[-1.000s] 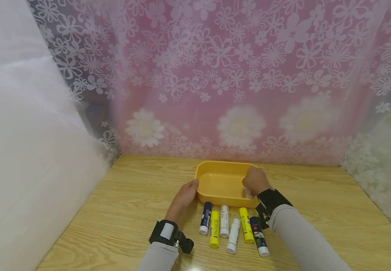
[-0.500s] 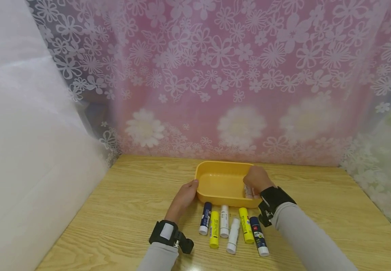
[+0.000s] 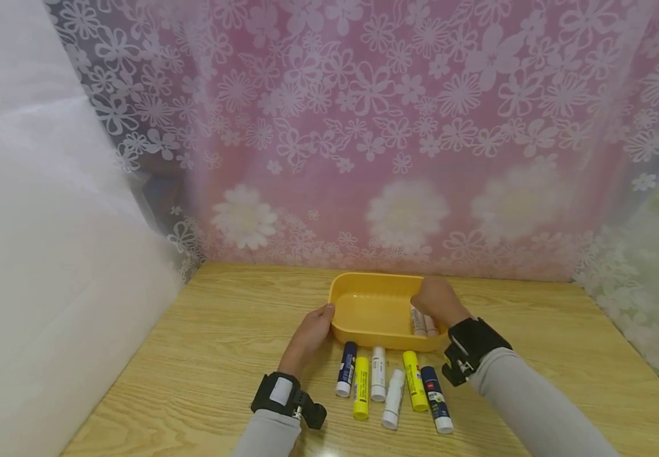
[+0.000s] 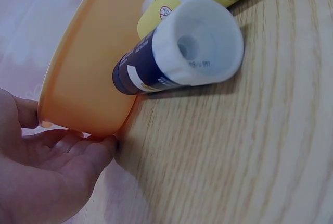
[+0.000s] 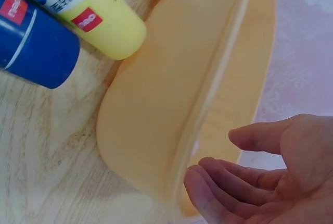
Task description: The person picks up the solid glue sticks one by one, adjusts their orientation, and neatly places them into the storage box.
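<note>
While over tray point(image 3: 371, 312) — right fingers point(image 5: 234, 183) loose

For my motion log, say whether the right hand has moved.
Yes, the right hand has shifted slightly rightward against the floral backdrop in the head view.

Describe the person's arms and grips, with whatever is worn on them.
The left sleeve and right sleeve are plain light grey. The left wrist strap is black with a white rectangular patch; the right wrist strap is black too. Each carries a small black device. The left grip and right grip are ungloved.
</note>
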`<move>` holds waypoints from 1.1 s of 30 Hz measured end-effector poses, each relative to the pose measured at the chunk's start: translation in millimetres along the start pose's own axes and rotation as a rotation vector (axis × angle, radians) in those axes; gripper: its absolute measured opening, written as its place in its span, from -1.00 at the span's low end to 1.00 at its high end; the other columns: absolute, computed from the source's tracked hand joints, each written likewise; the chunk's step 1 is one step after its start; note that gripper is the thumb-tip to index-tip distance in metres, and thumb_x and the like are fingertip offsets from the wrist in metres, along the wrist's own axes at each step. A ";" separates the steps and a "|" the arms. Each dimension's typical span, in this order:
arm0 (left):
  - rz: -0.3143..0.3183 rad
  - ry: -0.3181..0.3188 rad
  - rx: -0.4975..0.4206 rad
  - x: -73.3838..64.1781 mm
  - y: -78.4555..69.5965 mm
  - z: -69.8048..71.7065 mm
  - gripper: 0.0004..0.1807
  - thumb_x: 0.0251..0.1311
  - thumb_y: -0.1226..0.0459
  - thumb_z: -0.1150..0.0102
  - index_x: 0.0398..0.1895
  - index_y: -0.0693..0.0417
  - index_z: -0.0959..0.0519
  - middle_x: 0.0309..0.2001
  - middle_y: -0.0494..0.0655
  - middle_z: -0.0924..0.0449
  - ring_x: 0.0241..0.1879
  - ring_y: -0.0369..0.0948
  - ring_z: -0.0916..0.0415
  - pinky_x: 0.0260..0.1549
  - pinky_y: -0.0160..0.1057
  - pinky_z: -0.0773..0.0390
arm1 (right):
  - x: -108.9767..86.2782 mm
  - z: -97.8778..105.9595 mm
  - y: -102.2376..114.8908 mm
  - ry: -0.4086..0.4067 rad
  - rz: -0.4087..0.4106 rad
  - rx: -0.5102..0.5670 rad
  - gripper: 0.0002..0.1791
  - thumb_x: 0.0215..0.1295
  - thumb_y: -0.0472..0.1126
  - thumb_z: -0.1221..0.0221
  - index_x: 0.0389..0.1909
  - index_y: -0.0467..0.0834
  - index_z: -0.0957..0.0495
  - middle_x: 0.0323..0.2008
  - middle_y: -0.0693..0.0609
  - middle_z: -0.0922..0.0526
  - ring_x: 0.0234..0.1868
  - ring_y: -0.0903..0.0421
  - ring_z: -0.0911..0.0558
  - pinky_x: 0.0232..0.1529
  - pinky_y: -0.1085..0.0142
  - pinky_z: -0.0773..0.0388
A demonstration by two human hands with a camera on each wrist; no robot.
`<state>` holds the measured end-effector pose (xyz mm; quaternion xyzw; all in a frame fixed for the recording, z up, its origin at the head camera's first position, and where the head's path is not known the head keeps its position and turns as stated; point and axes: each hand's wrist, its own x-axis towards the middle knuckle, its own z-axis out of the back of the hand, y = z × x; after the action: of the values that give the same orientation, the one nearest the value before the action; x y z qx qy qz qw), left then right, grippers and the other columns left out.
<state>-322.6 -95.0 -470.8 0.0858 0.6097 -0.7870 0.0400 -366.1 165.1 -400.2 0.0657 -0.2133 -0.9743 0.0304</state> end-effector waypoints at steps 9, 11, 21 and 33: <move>0.002 0.011 0.013 -0.5 0.4 0.7 -0.36 0.60 -0.08 0.31 0.52 0.09 -0.30 0.50 0.05 -0.30 0.52 0.07 -0.19 0.44 0.19 -0.24 | -7.2 9.6 7.4 -0.009 0.006 0.044 -0.70 0.29 -0.28 -0.07 -0.65 -0.18 -0.36 -0.69 0.07 -0.21 -0.70 0.15 -0.28 -0.58 0.36 -0.22; -0.003 0.006 0.014 -0.2 0.6 0.8 -0.36 0.60 -0.08 0.31 0.52 0.10 -0.30 0.50 0.05 -0.31 0.52 0.07 -0.20 0.45 0.19 -0.23 | -7.3 10.7 8.4 -0.013 0.013 0.048 -0.74 0.30 -0.27 -0.08 -0.60 -0.21 -0.40 -0.68 0.06 -0.23 -0.70 0.14 -0.32 -0.58 0.35 -0.26; -0.002 0.018 -0.001 0.5 1.9 1.3 -0.36 0.59 -0.08 0.30 0.52 0.09 -0.29 0.51 0.03 -0.30 0.53 0.06 -0.18 0.47 0.18 -0.20 | -16.7 18.3 14.8 -0.005 0.026 0.102 -0.61 0.38 -0.17 -0.12 -0.69 -0.12 -0.40 -0.74 0.12 -0.19 -0.70 0.08 -0.48 -0.61 0.35 -0.43; -0.003 0.012 -0.006 -0.1 2.2 1.3 -0.37 0.60 -0.07 0.30 0.52 0.09 -0.30 0.50 0.04 -0.32 0.51 0.05 -0.21 0.46 0.19 -0.20 | -36.9 22.9 17.9 -0.115 0.119 0.118 -0.63 0.41 -0.15 -0.15 -0.62 -0.15 -0.40 -0.73 0.09 -0.25 -0.70 0.15 -0.26 -0.64 0.36 -0.16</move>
<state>-322.2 -96.8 -472.5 0.0896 0.6123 -0.7848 0.0353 -332.2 161.4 -367.8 -0.0012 -0.2755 -0.9586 0.0721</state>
